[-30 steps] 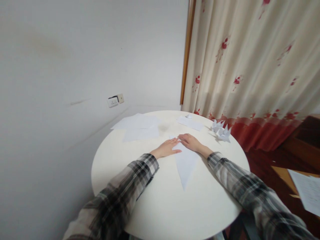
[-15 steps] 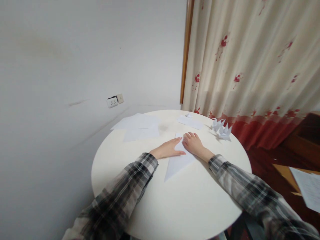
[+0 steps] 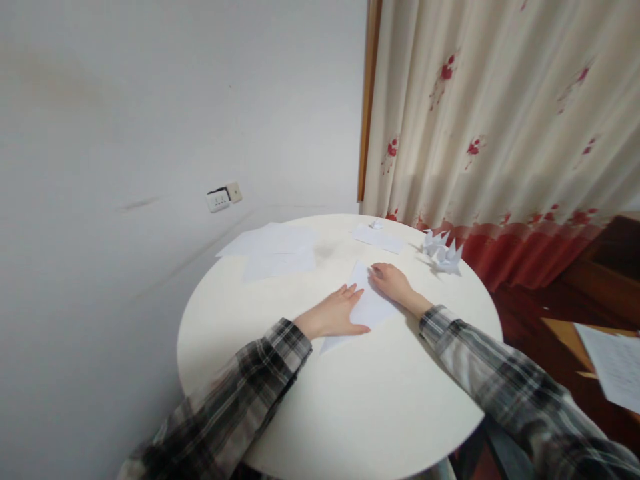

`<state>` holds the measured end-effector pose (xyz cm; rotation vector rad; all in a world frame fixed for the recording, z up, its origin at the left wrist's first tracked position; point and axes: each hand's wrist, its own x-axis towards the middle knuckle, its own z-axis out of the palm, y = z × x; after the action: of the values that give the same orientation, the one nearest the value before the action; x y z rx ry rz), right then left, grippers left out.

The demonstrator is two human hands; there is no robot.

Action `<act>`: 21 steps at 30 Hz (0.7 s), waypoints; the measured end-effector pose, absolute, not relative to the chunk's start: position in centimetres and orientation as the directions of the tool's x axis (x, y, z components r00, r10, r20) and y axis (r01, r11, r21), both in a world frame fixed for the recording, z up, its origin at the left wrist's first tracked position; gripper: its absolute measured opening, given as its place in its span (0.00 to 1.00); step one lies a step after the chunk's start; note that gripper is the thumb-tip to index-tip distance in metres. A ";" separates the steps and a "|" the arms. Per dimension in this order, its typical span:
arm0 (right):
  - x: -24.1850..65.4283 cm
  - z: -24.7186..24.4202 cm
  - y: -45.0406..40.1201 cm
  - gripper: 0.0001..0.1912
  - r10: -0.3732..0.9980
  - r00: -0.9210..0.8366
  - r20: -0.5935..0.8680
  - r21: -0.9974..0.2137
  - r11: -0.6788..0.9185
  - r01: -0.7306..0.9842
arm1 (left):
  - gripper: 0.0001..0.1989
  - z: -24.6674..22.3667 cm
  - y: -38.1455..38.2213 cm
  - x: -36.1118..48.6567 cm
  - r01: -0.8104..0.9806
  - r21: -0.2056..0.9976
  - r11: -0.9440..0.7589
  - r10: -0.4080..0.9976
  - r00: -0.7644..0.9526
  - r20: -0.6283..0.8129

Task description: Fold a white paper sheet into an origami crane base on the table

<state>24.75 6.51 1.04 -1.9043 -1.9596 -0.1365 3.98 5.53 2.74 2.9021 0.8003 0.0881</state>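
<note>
A folded white sheet of paper (image 3: 371,308) with a triangular outline lies on the round table in front of me. Across its left part rests my left hand (image 3: 337,312), palm down, fingers and thumb spread over the sheet. My right hand (image 3: 395,283) is at the sheet's upper right edge, with its fingers bent together and the fingertips touching the paper there. The underside of that hand is hidden, so its thumb does not show clearly.
White sheets (image 3: 280,250) lie at the table's (image 3: 400,413) back left. At the back is a smaller sheet (image 3: 380,239) with a small folded piece (image 3: 377,225) by it. Folded paper cranes (image 3: 445,257) stand at the right. A curtain (image 3: 480,133) hangs behind.
My left hand has slid down the sheet toward me, baring more of its upper part. The right hand's fingers have curled in at the sheet's edge. The view has shifted slightly.
</note>
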 end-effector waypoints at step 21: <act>28.7 0.9 7.7 0.12 0.826 0.332 0.456 -0.697 0.100 0.710 | 0.24 4.8 4.7 3.4 0.429 0.198 -0.881 0.447 0.893 0.051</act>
<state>28.74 7.70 0.87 -1.6384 -1.4090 0.1509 3.35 4.70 4.82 2.8782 0.6719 0.1415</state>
